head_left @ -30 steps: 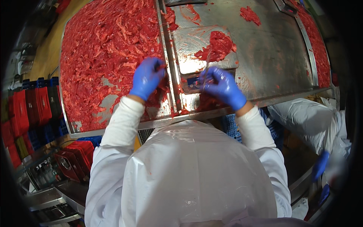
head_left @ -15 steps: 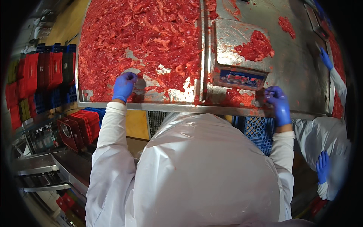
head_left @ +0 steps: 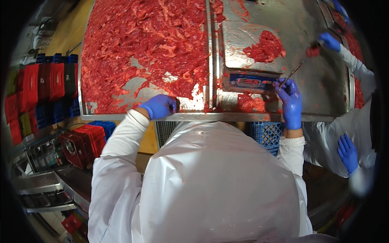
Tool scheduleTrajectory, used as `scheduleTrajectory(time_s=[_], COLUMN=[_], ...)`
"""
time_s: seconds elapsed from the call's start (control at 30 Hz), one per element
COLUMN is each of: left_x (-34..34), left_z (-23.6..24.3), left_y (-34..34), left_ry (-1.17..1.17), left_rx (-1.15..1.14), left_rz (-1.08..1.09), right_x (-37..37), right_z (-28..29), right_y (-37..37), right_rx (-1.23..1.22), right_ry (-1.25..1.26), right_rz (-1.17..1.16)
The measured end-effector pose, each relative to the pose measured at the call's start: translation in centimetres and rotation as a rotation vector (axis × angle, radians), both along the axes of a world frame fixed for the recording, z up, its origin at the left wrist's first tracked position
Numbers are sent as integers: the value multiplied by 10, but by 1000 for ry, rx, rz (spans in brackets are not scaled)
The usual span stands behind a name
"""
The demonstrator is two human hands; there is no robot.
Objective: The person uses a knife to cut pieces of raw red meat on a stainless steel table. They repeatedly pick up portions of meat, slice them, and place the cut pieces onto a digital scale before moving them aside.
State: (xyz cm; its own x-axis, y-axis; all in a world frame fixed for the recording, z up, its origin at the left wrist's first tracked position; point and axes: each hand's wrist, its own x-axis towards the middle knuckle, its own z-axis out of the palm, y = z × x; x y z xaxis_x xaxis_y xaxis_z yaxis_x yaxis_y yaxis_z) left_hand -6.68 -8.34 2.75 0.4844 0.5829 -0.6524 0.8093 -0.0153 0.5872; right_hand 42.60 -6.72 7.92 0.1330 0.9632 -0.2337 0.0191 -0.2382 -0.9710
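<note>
My left hand (head_left: 161,106), in a blue glove, has its fingers curled down at the front of the large tray (head_left: 80,97) of red raw meat (head_left: 142,36); whatever they hold is hidden. My right hand (head_left: 291,105), also gloved, grips a slim metal utensil (head_left: 296,69) that points up and to the right. It is just right of a scale with a blue display panel (head_left: 251,81). A mound of meat (head_left: 263,47) lies on the scale's steel plate (head_left: 233,34), with more scraps (head_left: 249,103) in front of the scale.
A co-worker's gloved hand (head_left: 330,41) holds something dark red at the right; another gloved hand (head_left: 347,153) hangs below it. Red, green and blue crates (head_left: 56,81) are stacked at the left. A blue crate (head_left: 265,133) sits under the steel table's (head_left: 320,89) front edge.
My left hand has moved down from higher in the meat and now rightward along the tray's front. My right hand has shifted rightward from the scale. The co-worker's hand has reached inward.
</note>
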Motion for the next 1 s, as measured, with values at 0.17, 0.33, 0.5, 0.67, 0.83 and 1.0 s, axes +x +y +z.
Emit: scheduleTrajectory(time_s=[0.17, 0.33, 0.5, 0.67, 0.83, 1.0], left_x=[52, 153, 175, 189, 218, 131], left_z=[97, 124, 59, 58, 47, 23], left_y=[83, 128, 154, 144, 121, 88], left_ry=[-339, -1008, -422, -411, -156, -215], left_rx=[-133, -299, 327, 796, 890, 763], left_rz=[5, 256, 561, 373, -11, 279], right_x=[20, 8, -19, -45, -62, -62], right_z=[15, 15, 2, -14, -23, -38], right_y=[-18, -14, -24, -13, 26, 17], right_rx=[2, -9, -48, -123, -339, -247], right_ry=[12, 98, 65, 237, 475, 319], right_rz=[-116, -113, 141, 402, 169, 330])
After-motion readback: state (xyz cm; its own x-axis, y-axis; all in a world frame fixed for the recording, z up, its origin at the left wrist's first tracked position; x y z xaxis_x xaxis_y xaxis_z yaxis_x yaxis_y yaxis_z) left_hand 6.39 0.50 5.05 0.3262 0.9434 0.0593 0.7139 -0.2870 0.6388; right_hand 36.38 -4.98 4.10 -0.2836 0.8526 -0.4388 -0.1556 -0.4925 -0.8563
